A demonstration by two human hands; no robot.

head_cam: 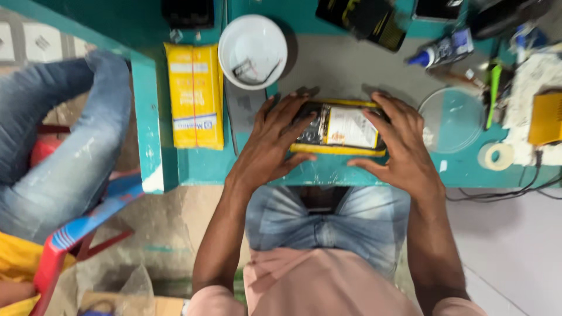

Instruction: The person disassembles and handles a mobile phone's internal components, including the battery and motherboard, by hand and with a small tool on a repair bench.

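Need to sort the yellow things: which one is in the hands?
The opened phone with a yellow frame, gripped between left hand and right hand. The flat yellow packet lies untouched, left of the hands.

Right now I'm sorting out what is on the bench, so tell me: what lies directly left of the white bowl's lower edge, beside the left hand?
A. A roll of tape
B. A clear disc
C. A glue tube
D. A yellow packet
D: the yellow packet lies flat on the teal bench, just left of the bowl and the left hand; the tape, tube and disc are off to the right.
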